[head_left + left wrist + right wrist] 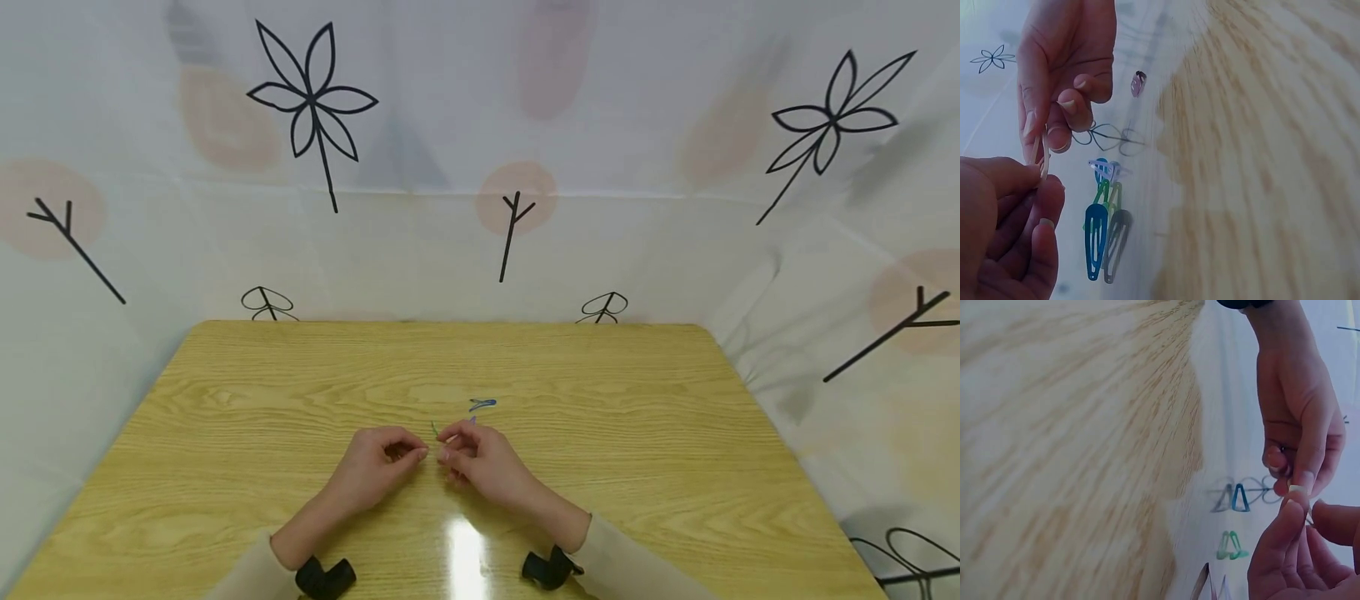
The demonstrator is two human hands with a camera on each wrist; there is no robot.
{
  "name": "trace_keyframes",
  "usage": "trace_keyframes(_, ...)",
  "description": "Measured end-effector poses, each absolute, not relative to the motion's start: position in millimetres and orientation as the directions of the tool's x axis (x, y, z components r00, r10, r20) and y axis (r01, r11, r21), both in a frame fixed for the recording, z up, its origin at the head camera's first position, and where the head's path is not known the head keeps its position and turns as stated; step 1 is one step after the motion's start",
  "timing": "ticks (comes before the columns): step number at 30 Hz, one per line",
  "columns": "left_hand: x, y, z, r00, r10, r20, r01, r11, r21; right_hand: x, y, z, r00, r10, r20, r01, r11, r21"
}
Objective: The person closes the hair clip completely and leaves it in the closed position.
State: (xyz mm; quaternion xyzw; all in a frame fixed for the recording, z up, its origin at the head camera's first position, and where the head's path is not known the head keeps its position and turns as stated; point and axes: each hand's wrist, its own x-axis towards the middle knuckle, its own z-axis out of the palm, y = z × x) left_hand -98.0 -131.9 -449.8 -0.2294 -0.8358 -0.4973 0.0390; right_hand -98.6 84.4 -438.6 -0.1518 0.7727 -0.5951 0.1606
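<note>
My left hand (378,467) and right hand (483,462) face each other low over the table, fingertips close together. Between them is a thin, pale snap hair clip (1045,159), its two strips spread apart. The left thumb and fingers pinch its lower end in the left wrist view; the right fingertips pinch the upper end. Fingers hide much of it. Just beyond the hands lie a blue hair clip (483,404), a purple hair clip (473,420), mostly covered by the right hand, and a green hair clip (434,429).
The glossy wooden table (262,375) mirrors the clips. In the left wrist view, a small pinkish clip (1137,86) lies apart from the others. A patterned cloth (420,125) hangs behind the table and at both sides.
</note>
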Motion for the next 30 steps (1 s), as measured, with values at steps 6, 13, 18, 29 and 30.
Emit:
trace_keyframes(6,-98.4,-132.4,-449.3,-0.875,0.371,0.312,0.454,0.401,0.796,-98.8,86.1,-438.3,-0.911,-0.412,-0.034,-0.093,0.286,-0.954)
trace_keyframes(13,-98.8,-132.9,-447.7,-0.866,0.4,0.299,0.459,0.403,0.792,-99.5,87.4,-439.4,-0.899,-0.436,-0.028,-0.118,0.303,-0.946)
trace_keyframes(18,-97.9,-131.8,-445.4,-0.862,0.406,0.303,0.463,0.389,0.796,-99.2,87.0,-439.1,-0.903,-0.43,-0.006,-0.141,0.308,-0.941)
trace_keyframes(29,-97.1,-129.5,-443.8,-0.854,0.437,0.282,0.45,0.351,0.821,-99.6,91.7,-439.7,-0.894,-0.447,0.042,-0.178,0.267,-0.947)
trace_keyframes(30,-97.1,-129.2,-443.4,-0.855,0.438,0.277,0.446,0.349,0.824,-99.9,92.2,-440.0,-0.892,-0.45,0.04,-0.176,0.264,-0.948)
